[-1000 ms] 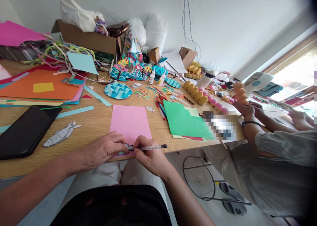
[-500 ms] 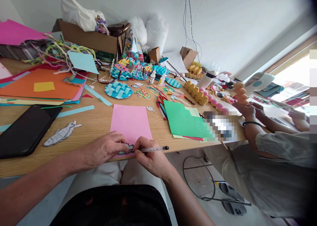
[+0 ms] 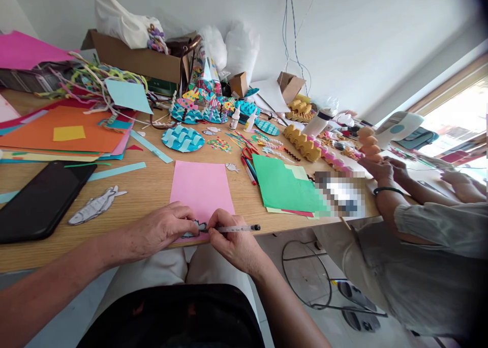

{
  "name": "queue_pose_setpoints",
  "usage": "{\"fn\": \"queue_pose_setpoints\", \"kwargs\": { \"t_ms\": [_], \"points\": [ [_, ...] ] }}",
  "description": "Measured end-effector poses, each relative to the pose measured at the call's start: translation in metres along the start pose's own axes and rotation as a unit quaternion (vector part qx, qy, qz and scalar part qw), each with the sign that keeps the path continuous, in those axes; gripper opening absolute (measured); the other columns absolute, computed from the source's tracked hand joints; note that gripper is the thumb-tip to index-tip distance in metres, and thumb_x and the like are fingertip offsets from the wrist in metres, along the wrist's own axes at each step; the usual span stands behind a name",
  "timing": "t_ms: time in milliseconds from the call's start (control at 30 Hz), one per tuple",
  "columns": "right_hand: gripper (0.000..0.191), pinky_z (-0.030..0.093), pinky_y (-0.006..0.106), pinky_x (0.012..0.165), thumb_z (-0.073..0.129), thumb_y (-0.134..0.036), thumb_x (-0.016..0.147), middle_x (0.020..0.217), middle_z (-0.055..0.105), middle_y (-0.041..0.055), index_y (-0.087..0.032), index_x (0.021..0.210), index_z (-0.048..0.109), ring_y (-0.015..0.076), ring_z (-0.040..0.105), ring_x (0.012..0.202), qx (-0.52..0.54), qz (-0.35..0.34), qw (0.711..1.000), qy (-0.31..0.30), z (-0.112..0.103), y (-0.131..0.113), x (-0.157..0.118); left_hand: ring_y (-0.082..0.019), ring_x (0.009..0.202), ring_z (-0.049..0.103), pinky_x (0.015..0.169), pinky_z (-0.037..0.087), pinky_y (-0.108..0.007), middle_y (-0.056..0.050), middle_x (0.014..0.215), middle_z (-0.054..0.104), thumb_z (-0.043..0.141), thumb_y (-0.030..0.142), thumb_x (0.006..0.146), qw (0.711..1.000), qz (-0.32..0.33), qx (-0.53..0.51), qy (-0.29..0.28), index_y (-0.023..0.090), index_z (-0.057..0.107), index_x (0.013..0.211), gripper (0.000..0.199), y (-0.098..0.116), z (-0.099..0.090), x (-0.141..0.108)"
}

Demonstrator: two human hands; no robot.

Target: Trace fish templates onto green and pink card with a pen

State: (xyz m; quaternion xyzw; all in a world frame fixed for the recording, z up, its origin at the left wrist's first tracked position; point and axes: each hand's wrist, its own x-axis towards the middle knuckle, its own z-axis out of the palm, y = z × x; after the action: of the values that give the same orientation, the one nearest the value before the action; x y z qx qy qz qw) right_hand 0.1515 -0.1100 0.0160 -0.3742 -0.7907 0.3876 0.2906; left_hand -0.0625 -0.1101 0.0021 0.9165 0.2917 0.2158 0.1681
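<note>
A sheet of pink paper (image 3: 202, 187) lies at the table's front edge. On its lower part rests a small grey paper fish cutout (image 3: 201, 227), partly hidden by fingers. My left hand (image 3: 163, 231) is closed, its fingertips pressing the cutout against the sheet. In my right hand (image 3: 232, 238) a pen (image 3: 238, 229) is gripped close to its tip, its dark end pointing right. The tip is hidden by my fingers, beside the cutout. A larger paper fish (image 3: 97, 205) lies to the left, and a smaller paper fish (image 3: 232, 168) just beyond the sheet's upper right.
A black phone (image 3: 41, 200) lies left, near stacked coloured paper (image 3: 34, 129). Green paper (image 3: 285, 185) and markers (image 3: 248, 170) are to the right. Blue decorated discs (image 3: 183, 138) and glue bottles (image 3: 235, 118) stand farther back. Another person's hands (image 3: 381, 170) hold egg-carton pieces (image 3: 368, 142) at far right.
Both hands stay in nearly the same place. The pen and my right fingers have shifted very slightly at the cutout's right end.
</note>
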Motion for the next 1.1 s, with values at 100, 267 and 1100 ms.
{"fn": "queue_pose_setpoints", "kwargs": {
  "t_ms": [100, 267, 1100],
  "points": [
    [0.009, 0.031, 0.019, 0.052, 0.047, -0.011, 0.074, 0.060, 0.048, -0.0055, -0.020, 0.072, 0.049, 0.0092, 0.041, 0.053, 0.011, 0.001, 1.000, 0.004, -0.0009, 0.0008, -0.0007, -0.016, 0.079, 0.054, 0.072, 0.043, -0.024, -0.005, 0.086, 0.060, 0.041, 0.032, 0.099, 1.000, -0.004, 0.003, -0.008, 0.020, 0.066, 0.091, 0.029, -0.0004, 0.0000, -0.0005],
    [0.009, 0.032, 0.020, 0.052, 0.047, -0.012, 0.074, 0.058, 0.048, -0.0056, -0.020, 0.072, 0.048, 0.0093, 0.040, 0.052, 0.012, 0.009, 1.000, 0.010, -0.0020, 0.0021, -0.0027, -0.016, 0.080, 0.054, 0.073, 0.044, -0.025, -0.005, 0.087, 0.061, 0.040, 0.032, 0.099, 1.000, -0.005, 0.001, -0.011, 0.020, 0.067, 0.092, 0.031, 0.0018, -0.0029, 0.0010],
    [0.008, 0.028, 0.020, 0.048, 0.045, -0.014, 0.071, 0.055, 0.047, -0.0046, -0.020, 0.067, 0.050, 0.0101, 0.040, 0.050, 0.009, 0.048, 0.998, 0.046, -0.0027, 0.0009, -0.0020, -0.017, 0.084, 0.056, 0.074, 0.043, -0.024, -0.004, 0.091, 0.059, 0.044, 0.012, 0.094, 0.999, -0.016, 0.008, -0.030, 0.022, 0.062, 0.108, 0.025, 0.0006, -0.0001, 0.0018]
  ]
}}
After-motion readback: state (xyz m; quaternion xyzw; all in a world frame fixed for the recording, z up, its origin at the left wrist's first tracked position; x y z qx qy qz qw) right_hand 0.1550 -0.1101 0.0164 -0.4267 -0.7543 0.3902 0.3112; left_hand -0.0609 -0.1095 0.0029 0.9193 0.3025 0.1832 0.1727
